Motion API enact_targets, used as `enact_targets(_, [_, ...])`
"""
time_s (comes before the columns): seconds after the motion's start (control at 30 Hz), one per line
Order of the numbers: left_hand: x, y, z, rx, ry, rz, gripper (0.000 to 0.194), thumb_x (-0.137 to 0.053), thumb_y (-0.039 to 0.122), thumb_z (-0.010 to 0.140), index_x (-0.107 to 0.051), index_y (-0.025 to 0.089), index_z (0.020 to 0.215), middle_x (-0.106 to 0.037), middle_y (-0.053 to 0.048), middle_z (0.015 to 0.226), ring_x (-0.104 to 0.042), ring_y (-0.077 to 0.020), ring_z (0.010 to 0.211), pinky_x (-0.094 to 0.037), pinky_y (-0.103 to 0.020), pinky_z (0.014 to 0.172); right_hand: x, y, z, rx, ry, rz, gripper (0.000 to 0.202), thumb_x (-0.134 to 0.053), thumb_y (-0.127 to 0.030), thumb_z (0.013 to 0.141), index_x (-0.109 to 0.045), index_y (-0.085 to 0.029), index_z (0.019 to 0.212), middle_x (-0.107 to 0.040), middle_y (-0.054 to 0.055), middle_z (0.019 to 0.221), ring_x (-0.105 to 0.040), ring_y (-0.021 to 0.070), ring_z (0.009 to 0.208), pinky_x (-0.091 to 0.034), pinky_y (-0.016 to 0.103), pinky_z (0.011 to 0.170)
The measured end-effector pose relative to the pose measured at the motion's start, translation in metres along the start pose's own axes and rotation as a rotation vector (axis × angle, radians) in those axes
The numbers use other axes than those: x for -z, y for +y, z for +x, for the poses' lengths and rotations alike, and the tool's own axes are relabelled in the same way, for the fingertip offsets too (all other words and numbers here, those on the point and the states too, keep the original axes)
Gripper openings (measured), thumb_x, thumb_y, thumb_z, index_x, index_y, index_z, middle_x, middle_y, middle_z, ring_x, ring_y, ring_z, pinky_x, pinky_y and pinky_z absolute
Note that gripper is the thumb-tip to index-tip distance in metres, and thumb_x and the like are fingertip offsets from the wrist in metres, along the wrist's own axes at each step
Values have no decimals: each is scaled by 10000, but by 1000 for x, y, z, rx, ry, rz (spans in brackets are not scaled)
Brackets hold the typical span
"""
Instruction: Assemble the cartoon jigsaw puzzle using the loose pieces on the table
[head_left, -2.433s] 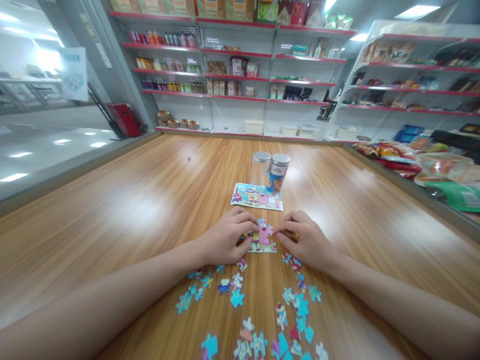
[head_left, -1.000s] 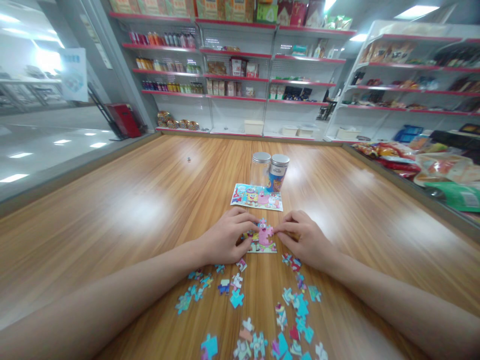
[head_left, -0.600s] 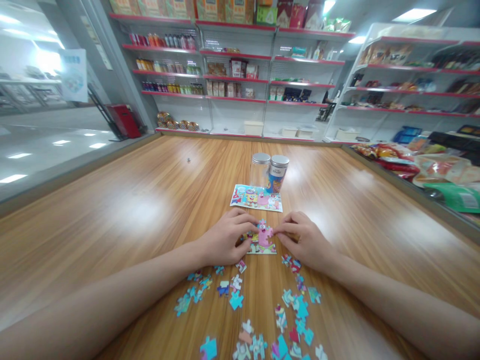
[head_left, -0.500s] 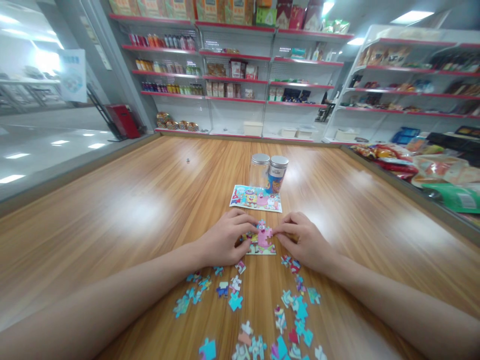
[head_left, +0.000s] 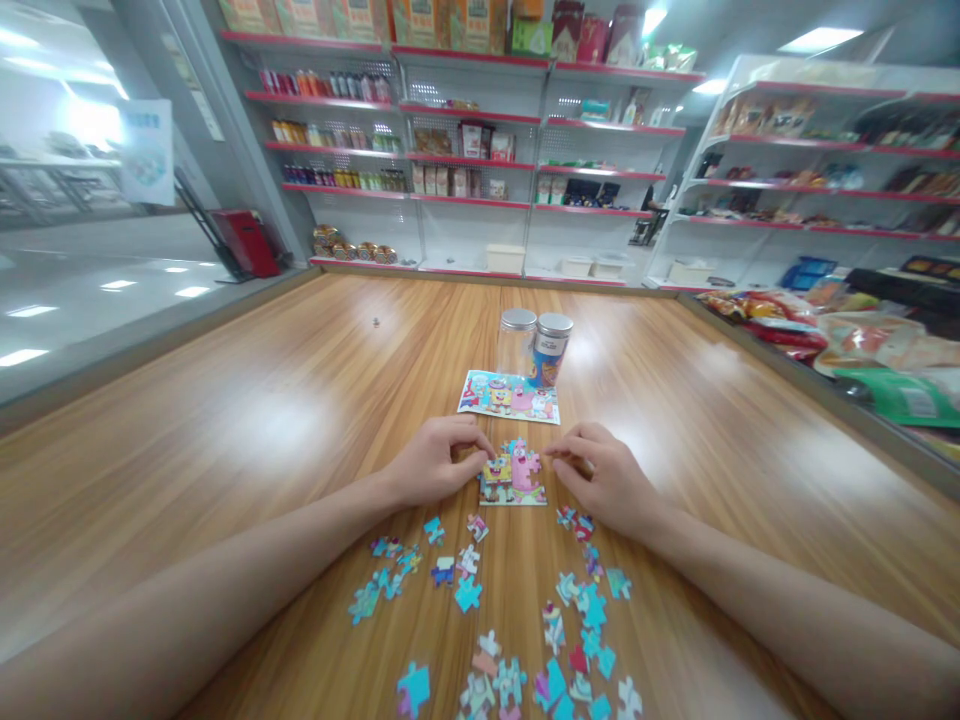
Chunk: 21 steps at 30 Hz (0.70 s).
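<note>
A partly joined jigsaw puzzle (head_left: 517,478) lies flat on the table, showing a yellow square character and a pink one. At its upper left edge is my left hand (head_left: 435,460), its thumb and forefinger stretched toward the yellow character, with no loose piece visible in it. Just off the right edge rests my right hand (head_left: 604,475), fingers loosely curved and apart, with nothing seen between them. Loose puzzle pieces lie nearer to me, one group on the left (head_left: 386,582) and another on the right (head_left: 592,605). Behind the puzzle lies a printed picture sheet (head_left: 487,398) with the same characters.
A clear jar (head_left: 516,345) and a labelled jar (head_left: 550,352), both with silver lids, stand at the picture sheet's back edge. The wooden table (head_left: 300,350) has a raised border. Packaged goods (head_left: 862,340) lie beyond its right side. Stocked shelves (head_left: 472,160) rise behind.
My left hand has drawn back to the left from over the puzzle, uncovering the yellow character. The right hand has shifted only slightly and stays beside the right edge.
</note>
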<state>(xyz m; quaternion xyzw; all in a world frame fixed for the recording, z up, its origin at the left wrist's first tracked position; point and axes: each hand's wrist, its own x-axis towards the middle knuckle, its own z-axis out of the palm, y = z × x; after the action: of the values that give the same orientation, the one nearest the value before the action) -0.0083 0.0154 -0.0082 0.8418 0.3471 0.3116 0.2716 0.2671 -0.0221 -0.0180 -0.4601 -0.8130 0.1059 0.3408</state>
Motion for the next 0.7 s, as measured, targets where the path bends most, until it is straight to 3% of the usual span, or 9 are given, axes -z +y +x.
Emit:
enact_targets(0.13, [-3, -1, -1, 4, -12, -9, 192, -575, 201, 885, -749, 122, 863, -543, 24, 604, -435, -83, 543, -332, -199, 537, -1, -2, 1, -6, -8, 5, 170, -618, -150, 907, -757, -215, 981, -648, 60, 875, -625, 210, 854, -502, 352, 776])
enact_targets(0.37, [-3, -1, 1, -7, -46, 8, 237, -557, 260, 923, -729, 119, 842, -627, -12, 673, -522, -105, 604, -382, -204, 576, -3, 1, 1, -22, -23, 33, 169, -610, -156, 918, -754, -223, 974, -647, 58, 882, -621, 205, 851, -514, 349, 763])
enact_targets(0.7, [-2, 3, -2, -37, -62, 13, 205, -563, 224, 921, -716, 137, 817, -632, -13, 691, -538, -110, 627, -392, -213, 600, -3, 1, 0, -35, -24, 56, 177, -595, -153, 925, -747, -234, 966, -642, 48, 872, -621, 190, 818, -516, 327, 721])
